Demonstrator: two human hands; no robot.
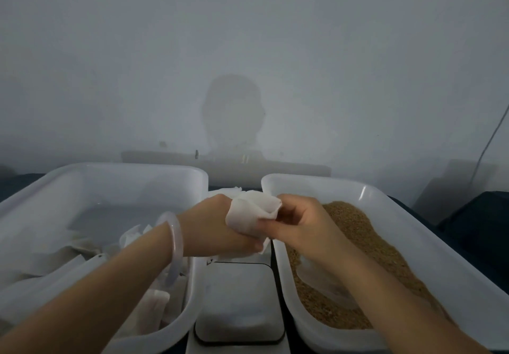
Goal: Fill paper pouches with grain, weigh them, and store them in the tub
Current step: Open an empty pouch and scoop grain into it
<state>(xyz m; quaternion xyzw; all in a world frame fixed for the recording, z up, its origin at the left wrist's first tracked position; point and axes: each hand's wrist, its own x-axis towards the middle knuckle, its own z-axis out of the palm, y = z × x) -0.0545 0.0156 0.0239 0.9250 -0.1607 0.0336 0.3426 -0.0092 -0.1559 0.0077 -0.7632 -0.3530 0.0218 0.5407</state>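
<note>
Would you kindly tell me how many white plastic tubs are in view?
2. The left tub holds paper pouches; the right tub holds grain. No others show.

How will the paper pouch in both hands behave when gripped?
Likely floppy: the paper pouch creases and folds between the left hand and right hand. Probably light, since the paper looks thin. A firm grip would likely crush it.

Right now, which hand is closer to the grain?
Right. The right hand hovers over the left edge of the grain, pinching the paper pouch. The left hand grips the same pouch farther left, outside the grain's tub.
</note>
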